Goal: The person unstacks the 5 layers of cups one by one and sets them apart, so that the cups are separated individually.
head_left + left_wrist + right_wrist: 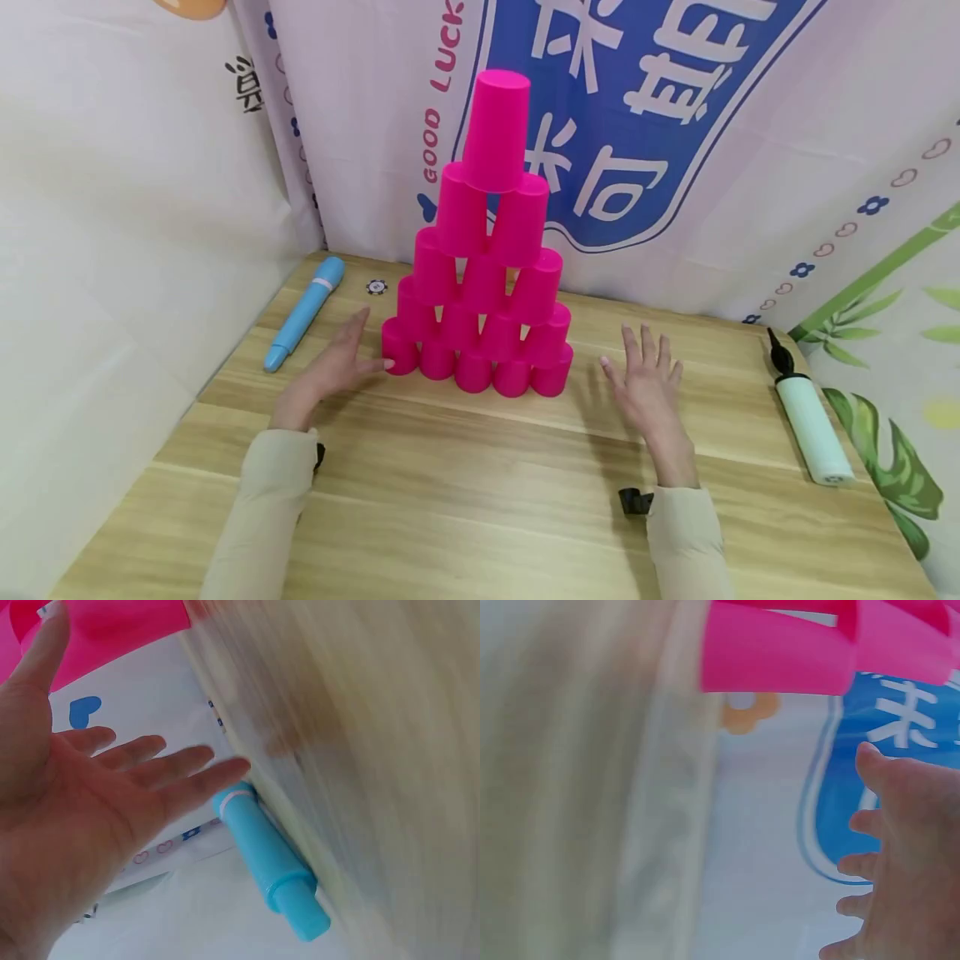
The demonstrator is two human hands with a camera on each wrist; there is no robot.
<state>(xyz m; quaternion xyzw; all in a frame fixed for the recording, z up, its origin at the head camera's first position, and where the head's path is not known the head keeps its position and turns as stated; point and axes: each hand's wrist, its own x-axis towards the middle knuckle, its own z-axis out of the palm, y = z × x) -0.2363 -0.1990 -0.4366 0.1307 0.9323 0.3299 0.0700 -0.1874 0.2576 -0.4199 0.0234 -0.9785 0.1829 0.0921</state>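
A pyramid of upside-down pink cups (474,333) stands on the wooden table, several in the bottom row and a single top cup (498,129) at its peak. On the pyramid's left side is my left hand (339,357), fingers spread; its thumb tip overlaps the lowest left cup (400,340), and I cannot tell whether they touch. My right hand (647,385) hovers apart from the stack on the right, palm down with fingers spread, holding nothing. Pink cups show beyond the left hand (90,802) in the left wrist view and above the right hand (915,847) in the right wrist view.
A light blue tube-shaped pump (303,315) lies at the table's left edge, near a small round chip (377,287). At the right edge lies a pale green hand pump (813,427) with a black nozzle. A printed curtain (360,150) hangs close behind the cups.
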